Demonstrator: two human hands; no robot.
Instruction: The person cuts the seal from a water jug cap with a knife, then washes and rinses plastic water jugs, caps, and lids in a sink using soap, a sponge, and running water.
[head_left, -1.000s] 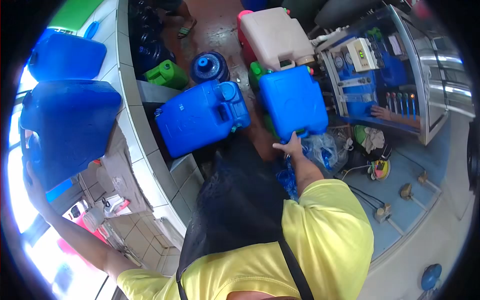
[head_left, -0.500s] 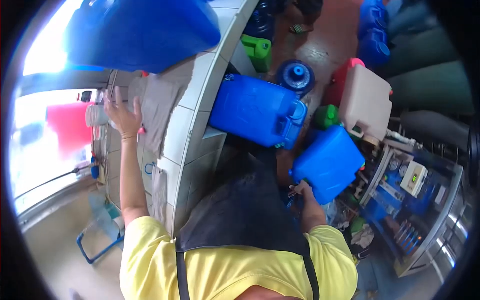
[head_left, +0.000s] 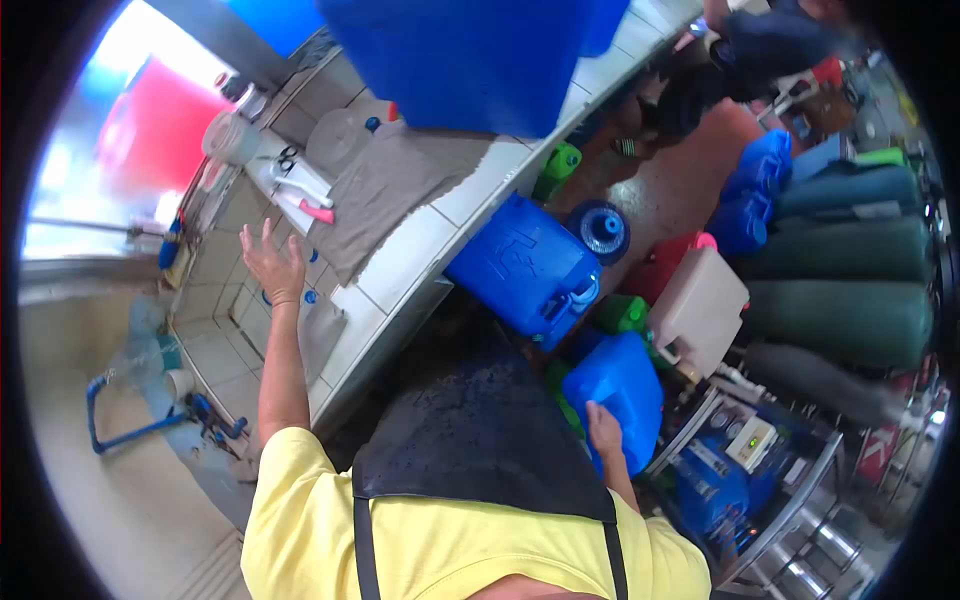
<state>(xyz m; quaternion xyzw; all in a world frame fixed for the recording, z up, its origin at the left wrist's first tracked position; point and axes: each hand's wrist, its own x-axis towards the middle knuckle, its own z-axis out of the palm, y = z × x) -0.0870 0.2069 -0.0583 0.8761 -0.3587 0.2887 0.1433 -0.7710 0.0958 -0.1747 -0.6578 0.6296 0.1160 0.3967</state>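
Note:
My left hand [head_left: 275, 268] is raised over the tiled counter basin, fingers spread, holding nothing. Nearest to it lie a grey cloth [head_left: 385, 195] on the counter and a pink-ended tool [head_left: 317, 211]. My right hand [head_left: 605, 432] hangs by my right side against a blue jerrycan [head_left: 628, 385]. Its fingers look stretched out along the can; how firmly they touch it is unclear. Another blue jerrycan [head_left: 525, 265] with a moulded handle stands at the counter's side, before my dark apron [head_left: 470, 420].
A large blue container [head_left: 465, 65] rests on the counter [head_left: 400, 270]. Beyond the jerrycans are a round water bottle [head_left: 598, 232], a beige jerrycan [head_left: 700, 310] and green tanks [head_left: 835, 245]. A framed machine [head_left: 740, 450] stands at right. Another person [head_left: 770, 45] is at the back.
The view has turned, showing more of the counter and the tanks. My right hand has shifted from low by the blue jerrycan's handle end onto its side. My left hand stays spread.

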